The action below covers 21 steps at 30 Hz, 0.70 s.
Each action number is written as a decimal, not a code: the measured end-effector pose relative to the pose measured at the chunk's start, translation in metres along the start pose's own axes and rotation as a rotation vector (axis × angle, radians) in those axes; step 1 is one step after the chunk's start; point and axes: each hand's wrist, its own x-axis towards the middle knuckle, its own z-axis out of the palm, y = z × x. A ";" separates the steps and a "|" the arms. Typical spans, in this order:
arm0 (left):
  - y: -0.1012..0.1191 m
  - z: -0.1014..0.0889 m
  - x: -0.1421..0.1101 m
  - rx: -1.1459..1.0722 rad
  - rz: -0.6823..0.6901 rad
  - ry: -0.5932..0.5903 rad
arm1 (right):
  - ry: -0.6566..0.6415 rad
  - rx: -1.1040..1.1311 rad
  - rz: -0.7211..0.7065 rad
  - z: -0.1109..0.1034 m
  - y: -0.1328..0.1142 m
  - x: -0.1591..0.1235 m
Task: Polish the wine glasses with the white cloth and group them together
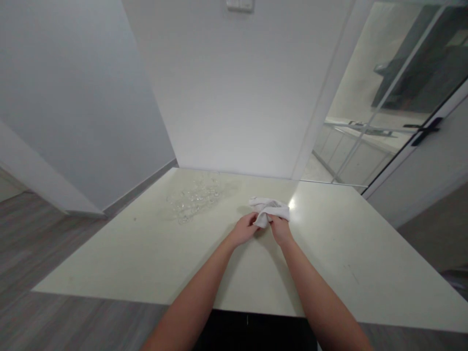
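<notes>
A crumpled white cloth (272, 207) is held between my two hands, a little above or on the table; I cannot tell which. My left hand (244, 228) is closed on the cloth's left edge. On its near right part, my right hand (281, 230) grips the same cloth with bent fingers. Whether anything is wrapped inside the folds is hidden. To the left of the cloth, several clear glasses (195, 199) stand or lie close together on the pale table; their outlines are faint.
The pale glossy table (139, 263) meets a white wall (234, 97) at its far edge. At the right is a glass door (365, 107) with a black handle (426, 129). Grey wood-look floor (29, 243) shows past the table's left side.
</notes>
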 end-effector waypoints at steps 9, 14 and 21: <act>0.000 0.002 -0.003 0.133 -0.061 -0.015 | 0.020 0.084 0.040 0.006 -0.006 -0.006; -0.002 0.005 -0.003 0.368 0.078 0.143 | 0.064 0.096 0.069 0.005 -0.003 -0.004; 0.001 0.005 -0.001 0.064 -0.117 -0.083 | 0.049 0.088 0.042 0.005 -0.001 -0.005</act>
